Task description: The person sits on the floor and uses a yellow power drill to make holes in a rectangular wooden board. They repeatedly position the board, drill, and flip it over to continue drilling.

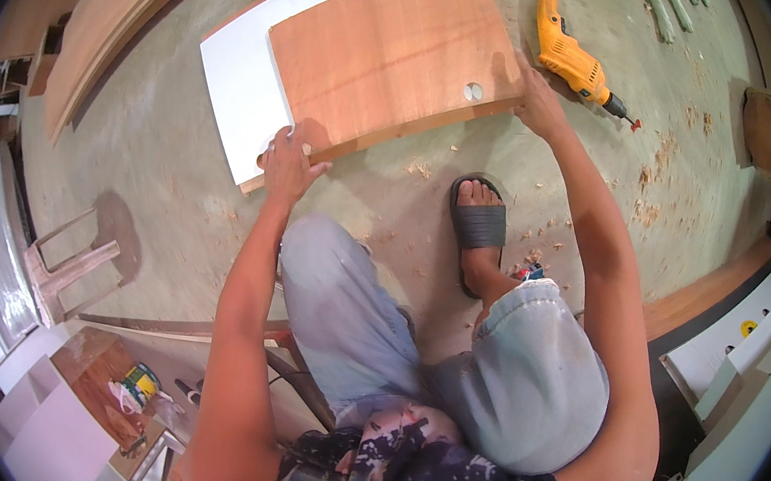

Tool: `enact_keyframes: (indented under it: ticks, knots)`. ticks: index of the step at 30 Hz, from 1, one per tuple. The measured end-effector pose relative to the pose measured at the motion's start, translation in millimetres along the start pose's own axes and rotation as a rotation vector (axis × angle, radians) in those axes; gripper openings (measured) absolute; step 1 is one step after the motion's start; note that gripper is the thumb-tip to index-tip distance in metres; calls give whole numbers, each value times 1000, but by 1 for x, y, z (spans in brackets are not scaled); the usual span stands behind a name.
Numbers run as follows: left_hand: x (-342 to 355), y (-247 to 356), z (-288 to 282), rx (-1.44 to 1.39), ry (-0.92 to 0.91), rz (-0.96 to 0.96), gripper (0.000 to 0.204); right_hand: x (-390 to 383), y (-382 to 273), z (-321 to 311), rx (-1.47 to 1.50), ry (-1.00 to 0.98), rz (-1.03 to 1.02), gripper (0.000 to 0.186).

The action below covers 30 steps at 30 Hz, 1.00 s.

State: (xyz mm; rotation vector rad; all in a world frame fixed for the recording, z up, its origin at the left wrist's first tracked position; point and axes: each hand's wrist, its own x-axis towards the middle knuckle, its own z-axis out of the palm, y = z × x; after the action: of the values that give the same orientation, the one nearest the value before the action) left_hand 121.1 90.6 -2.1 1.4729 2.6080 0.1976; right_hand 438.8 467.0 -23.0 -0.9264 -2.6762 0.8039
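Note:
A brown wooden panel (386,57) lies over a white board (234,74) on the floor in front of me, and the white shows along its left and far sides. Near the panel's right corner is a round cut-out (473,91). My left hand (288,166) is closed on the near left edge, where the panel and the white board meet. Its fingertips partly hide the corner. At the other end, my right hand (541,105) grips the panel's near right corner, with the thumb side on top and some fingers hidden behind the edge.
A yellow power drill (566,58) with a red-tipped bit lies right of the panel. Wood shavings (656,170) are scattered on the floor. Curved wooden boards (127,21) stand at the far left, a small wooden frame (73,264) at the left. Stacked panels line the right side.

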Motion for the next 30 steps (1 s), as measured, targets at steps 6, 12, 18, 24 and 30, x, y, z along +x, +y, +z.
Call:
enact_keyframes:
  ticks: [6, 12, 18, 24, 30]
  knots:
    - [-63, 44, -96, -650, -277, -383, 85, -140, -67, -2, 63, -68, 175, 84]
    - [-144, 154, -202, -491, -525, 92, 121, -220, -105, 20, 127, -666, 141, 57]
    - [-142, 201, -266, -459, -849, 75, 118, -163, -119, -29, 78, -1047, 257, 59]
    - [-155, 216, -364, -319, -1032, -83, 102, -139, -184, -147, 668, -427, 804, 46]
    - [-152, 201, -475, -156, -1106, -9, 72, -243, -311, -310, 1055, 52, 1299, 39]
